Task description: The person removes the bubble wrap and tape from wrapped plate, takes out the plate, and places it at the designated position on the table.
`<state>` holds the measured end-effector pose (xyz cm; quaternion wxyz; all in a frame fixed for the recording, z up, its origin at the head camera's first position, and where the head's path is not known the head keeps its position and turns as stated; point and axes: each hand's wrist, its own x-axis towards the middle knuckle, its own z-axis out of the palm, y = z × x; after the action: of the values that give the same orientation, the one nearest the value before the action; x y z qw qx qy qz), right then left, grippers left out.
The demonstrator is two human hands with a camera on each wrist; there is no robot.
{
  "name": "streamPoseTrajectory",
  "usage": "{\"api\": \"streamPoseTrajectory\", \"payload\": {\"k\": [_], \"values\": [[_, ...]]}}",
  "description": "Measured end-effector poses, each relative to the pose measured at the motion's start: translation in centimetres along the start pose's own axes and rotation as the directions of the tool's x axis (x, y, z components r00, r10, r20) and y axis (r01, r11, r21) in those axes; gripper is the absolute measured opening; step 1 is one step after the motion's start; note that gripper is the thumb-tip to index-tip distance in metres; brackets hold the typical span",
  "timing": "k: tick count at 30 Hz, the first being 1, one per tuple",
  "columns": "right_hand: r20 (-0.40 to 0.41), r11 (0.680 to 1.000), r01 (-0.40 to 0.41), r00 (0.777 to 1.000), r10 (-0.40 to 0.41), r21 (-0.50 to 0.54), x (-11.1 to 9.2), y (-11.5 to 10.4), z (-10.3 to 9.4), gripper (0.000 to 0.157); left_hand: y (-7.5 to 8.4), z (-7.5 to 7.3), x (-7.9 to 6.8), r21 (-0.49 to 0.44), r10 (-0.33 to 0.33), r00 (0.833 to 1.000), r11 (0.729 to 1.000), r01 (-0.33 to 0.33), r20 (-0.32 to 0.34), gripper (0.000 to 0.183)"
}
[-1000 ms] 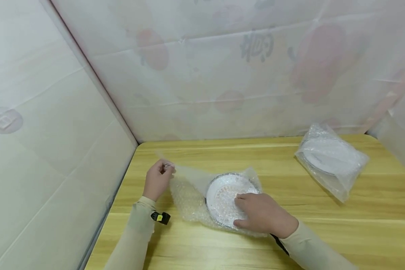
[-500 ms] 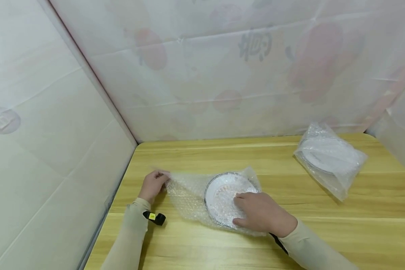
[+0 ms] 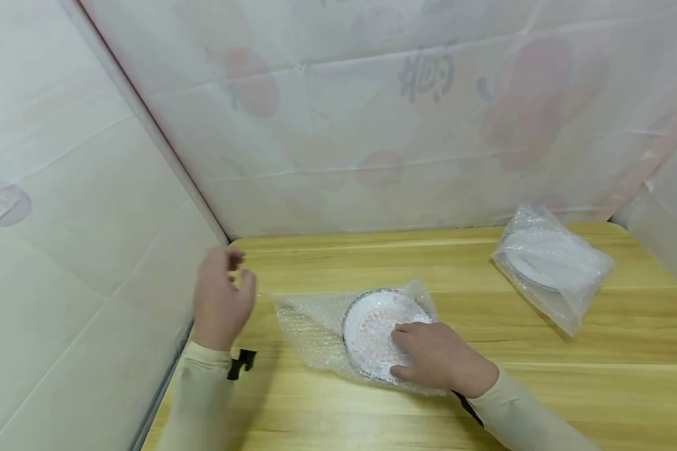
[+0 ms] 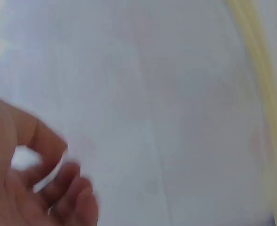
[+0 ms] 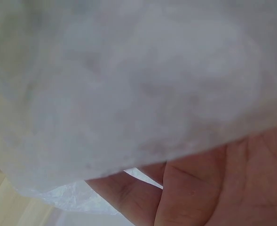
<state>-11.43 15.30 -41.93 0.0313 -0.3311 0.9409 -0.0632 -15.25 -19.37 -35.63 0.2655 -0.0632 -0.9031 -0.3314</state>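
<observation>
In the head view, a white round plate [image 3: 367,335] with a dark patterned rim lies on the table inside bubble wrap [image 3: 310,335]. Orange-toned marks show near its middle. My right hand [image 3: 442,357] rests on the wrapped plate from the right, thumb and fingers spread over it. In the right wrist view, the bubble wrap [image 5: 129,94] fills most of the picture and hides the fingertips. My left hand [image 3: 222,300] is raised at the table's left side, apart from the wrap's loose end. Its fingers [image 4: 77,188] are loosely bent and hold nothing.
Another plate in bubble wrap [image 3: 553,263] lies at the back right of the wood-grain table [image 3: 541,388]. Pale printed sheets [image 3: 327,138] stand behind the table, with another sheet [image 3: 90,282] along its left side.
My left hand first lowers the loose end of the bubble wrap, then lets go of it and rises to the left. The right hand and the plate stay in place.
</observation>
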Motion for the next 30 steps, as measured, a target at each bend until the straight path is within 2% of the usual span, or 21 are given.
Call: {"api": "streamPoseTrajectory", "payload": {"k": [1,2,3,5,7,9,11,14,16,17,19,22,26,30], "values": [[0.001,1.000,-0.002,1.000,0.002,0.003,0.0,0.0,-0.1,0.040,1.1,0.5,-0.2,0.001,0.076,0.997,0.997,-0.076,0.035,0.025],[0.004,1.000,-0.004,1.000,0.004,0.005,-0.1,0.0,-0.1,0.040,2.0,1.3,-0.5,0.009,0.138,0.986,0.990,-0.139,0.096,0.024],[0.006,1.000,-0.006,1.000,0.006,0.007,-0.1,0.0,-0.2,0.040,2.7,2.2,-0.8,0.019,0.184,0.968,0.982,-0.190,0.173,0.024],[0.005,1.000,-0.002,1.000,0.002,0.007,-0.3,-0.1,-0.3,0.040,3.8,4.3,-1.7,0.052,0.212,0.918,0.969,-0.243,0.335,0.028],[0.002,1.000,0.004,1.000,-0.004,0.003,-0.3,0.0,-0.1,0.040,4.3,6.2,-2.9,0.091,0.211,0.871,0.956,-0.278,0.444,0.032],[-0.009,1.000,0.012,1.000,-0.012,-0.007,-0.3,0.0,0.0,0.041,4.3,7.7,-3.8,0.131,0.224,0.828,0.933,-0.334,0.514,0.035],[-0.025,1.000,0.020,0.999,-0.020,-0.020,-0.3,0.1,0.2,0.041,4.3,8.8,-4.5,0.165,0.255,0.790,0.899,-0.407,0.558,0.034],[-0.034,0.999,0.019,0.999,-0.020,-0.034,-0.2,0.1,0.3,0.043,4.2,9.9,-4.9,0.182,0.289,0.717,0.846,-0.501,0.634,0.032],[-0.035,0.999,0.019,0.999,-0.020,-0.037,-0.1,0.1,0.3,0.043,4.1,10.4,-5.0,0.169,0.286,0.680,0.837,-0.520,0.675,0.033],[-0.033,0.999,0.019,0.999,-0.020,-0.036,-0.1,0.1,0.3,0.043,4.0,10.5,-5.1,0.160,0.277,0.668,0.842,-0.515,0.690,0.033],[-0.032,0.999,0.021,0.999,-0.022,-0.035,-0.1,0.1,0.3,0.043,3.8,10.6,-5.0,0.141,0.256,0.660,0.863,-0.485,0.706,0.033],[-0.033,0.999,0.023,0.999,-0.024,-0.030,-0.1,0.1,0.2,0.042,3.3,10.3,-4.6,0.111,0.219,0.659,0.900,-0.421,0.720,0.034],[-0.035,0.999,0.026,0.999,-0.026,-0.025,0.0,0.1,0.1,0.040,2.3,9.6,-3.7,0.089,0.166,0.671,0.940,-0.328,0.722,0.038],[-0.031,0.999,0.029,0.999,-0.029,-0.023,0.0,0.1,0.1,0.039,1.0,8.9,-2.8,0.091,0.118,0.696,0.962,-0.256,0.708,0.041]]}}
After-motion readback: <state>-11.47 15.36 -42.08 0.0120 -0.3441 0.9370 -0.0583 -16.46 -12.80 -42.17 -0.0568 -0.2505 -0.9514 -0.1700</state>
